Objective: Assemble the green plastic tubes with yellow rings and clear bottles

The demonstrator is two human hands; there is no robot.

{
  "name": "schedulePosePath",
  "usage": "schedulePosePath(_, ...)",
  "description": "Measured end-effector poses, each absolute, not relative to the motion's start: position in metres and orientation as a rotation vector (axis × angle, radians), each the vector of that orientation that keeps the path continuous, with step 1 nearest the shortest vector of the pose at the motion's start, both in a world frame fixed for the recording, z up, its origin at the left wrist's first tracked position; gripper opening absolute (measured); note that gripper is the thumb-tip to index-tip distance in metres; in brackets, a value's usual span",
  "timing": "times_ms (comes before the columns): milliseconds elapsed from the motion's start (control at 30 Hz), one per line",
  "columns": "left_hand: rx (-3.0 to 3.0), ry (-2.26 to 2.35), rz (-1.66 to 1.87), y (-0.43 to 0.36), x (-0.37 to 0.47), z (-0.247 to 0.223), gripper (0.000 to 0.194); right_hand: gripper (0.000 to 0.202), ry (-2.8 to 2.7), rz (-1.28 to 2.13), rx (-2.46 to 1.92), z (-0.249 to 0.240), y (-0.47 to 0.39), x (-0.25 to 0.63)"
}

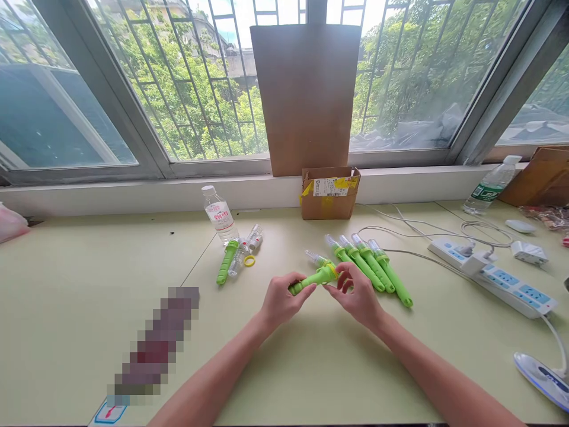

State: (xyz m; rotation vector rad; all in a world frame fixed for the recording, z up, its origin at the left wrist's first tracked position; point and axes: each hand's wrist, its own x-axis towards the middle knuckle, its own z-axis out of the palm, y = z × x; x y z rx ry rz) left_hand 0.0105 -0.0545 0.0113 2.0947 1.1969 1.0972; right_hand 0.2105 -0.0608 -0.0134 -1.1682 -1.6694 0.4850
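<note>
My left hand (284, 296) is closed around a green plastic handle (317, 277), held slantwise over the table with its wider end to the right. At that end, the fingers of my right hand (355, 290) pinch a yellow ring (333, 271). Just behind lies a green stick with a clear tip (316, 257), partly hidden by the held handle. To the right, several green sticks with clear tubes (367, 261) lie side by side. On the left are another green handle (227, 262), clear plastic tubes (239, 258) and a loose yellow ring (249, 261).
A water bottle (220, 214) stands behind the loose parts, and a small cardboard box (329, 198) sits by the window ledge. To the right are a power strip (493, 279), white cables (413, 225) and a second bottle (491, 185). A blurred patch (160, 338) covers something at left.
</note>
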Motion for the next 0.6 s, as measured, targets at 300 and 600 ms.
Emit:
schedulePosePath(300,1.815,1.183,1.031,-0.0547,0.0131,0.0137,0.03,0.02,-1.641,0.393,-1.197,-0.0167,-0.0618,0.2091)
schedulePosePath(600,1.59,1.137,0.935,-0.0549,0.0143,0.0206,0.034,0.016,-1.696,0.328,-1.178,-0.017,-0.0625,0.2088)
